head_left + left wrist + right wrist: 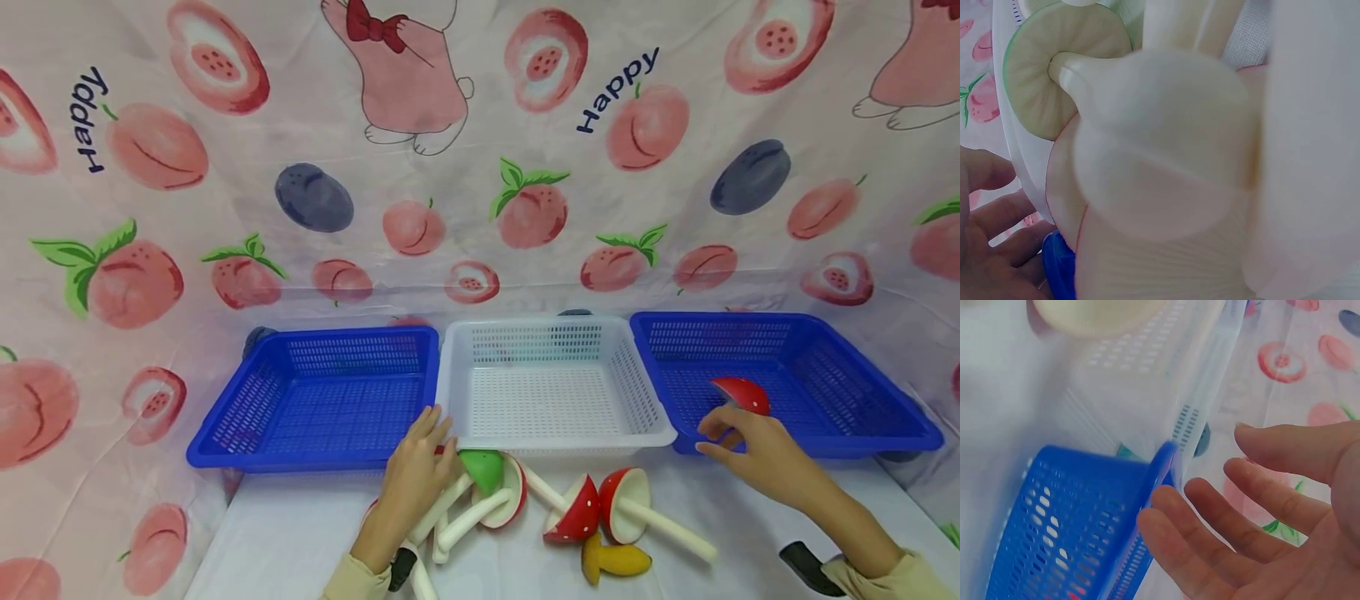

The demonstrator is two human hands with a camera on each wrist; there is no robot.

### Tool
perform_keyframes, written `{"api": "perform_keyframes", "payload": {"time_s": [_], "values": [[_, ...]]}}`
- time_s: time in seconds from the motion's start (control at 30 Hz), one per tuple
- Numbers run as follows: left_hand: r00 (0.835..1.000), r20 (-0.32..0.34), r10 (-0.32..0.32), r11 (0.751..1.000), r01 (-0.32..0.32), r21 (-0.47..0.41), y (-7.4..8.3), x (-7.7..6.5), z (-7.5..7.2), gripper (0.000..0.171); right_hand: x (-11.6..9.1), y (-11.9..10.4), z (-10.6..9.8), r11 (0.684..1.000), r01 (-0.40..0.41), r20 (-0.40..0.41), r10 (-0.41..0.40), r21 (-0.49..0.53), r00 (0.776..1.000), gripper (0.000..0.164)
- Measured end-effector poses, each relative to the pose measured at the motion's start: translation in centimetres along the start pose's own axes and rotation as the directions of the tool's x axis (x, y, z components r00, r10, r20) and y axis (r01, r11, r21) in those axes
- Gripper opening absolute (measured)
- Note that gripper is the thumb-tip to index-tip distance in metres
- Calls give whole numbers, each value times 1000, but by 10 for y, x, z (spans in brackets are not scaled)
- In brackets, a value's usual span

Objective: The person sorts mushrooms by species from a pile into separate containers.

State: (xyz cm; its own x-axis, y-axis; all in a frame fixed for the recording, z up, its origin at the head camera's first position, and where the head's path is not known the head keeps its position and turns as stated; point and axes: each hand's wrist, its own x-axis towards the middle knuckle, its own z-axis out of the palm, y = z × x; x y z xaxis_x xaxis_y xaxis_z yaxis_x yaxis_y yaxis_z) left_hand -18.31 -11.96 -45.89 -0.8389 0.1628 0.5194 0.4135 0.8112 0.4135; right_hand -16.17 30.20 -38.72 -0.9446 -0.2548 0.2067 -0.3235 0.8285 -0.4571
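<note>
My left hand point(420, 467) is over the left end of a pile of toy mushrooms, fingers spread loosely near the white basket point(540, 408). Among them are a green-capped mushroom point(483, 471) and several red-capped ones with pale stems. In the left wrist view, mushroom stems and a green-edged cap point(1029, 81) fill the foreground; the fingers point(1007, 215) are loosely bent with nothing between them. My right hand point(765, 454) hovers at the front edge of the right blue basket point(885, 442), thumb and fingers apart. Just beyond its fingers, a red mushroom cap point(744, 393) shows inside that basket.
Another blue basket point(337, 417) stands left of the white one. In front of the white basket lie two red spotted mushrooms, one spotted cap point(577, 512) facing forward, and a yellow-brown mushroom point(618, 560). A fruit-patterned cloth point(465, 233) hangs behind the baskets.
</note>
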Motion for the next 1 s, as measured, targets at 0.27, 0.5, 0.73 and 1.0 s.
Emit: {"api": "perform_keyframes", "payload": {"time_s": [0.27,0.5,0.73,1.0], "values": [[1000,-3,5,1000,-5,1,0,0,-1,31,-15,-14,16,999,-31,90,27,44,996,16],[1000,3,7,1000,-7,-1,0,0,-1,31,-21,-17,27,995,-95,216,84,42,973,24],[1000,23,-14,1000,14,-7,0,0,0,32,-25,-19,37,989,-139,308,115,55,944,33],[1000,11,-10,1000,10,-3,-1,0,0,32,-27,-20,52,969,-231,352,187,88,917,37]]}}
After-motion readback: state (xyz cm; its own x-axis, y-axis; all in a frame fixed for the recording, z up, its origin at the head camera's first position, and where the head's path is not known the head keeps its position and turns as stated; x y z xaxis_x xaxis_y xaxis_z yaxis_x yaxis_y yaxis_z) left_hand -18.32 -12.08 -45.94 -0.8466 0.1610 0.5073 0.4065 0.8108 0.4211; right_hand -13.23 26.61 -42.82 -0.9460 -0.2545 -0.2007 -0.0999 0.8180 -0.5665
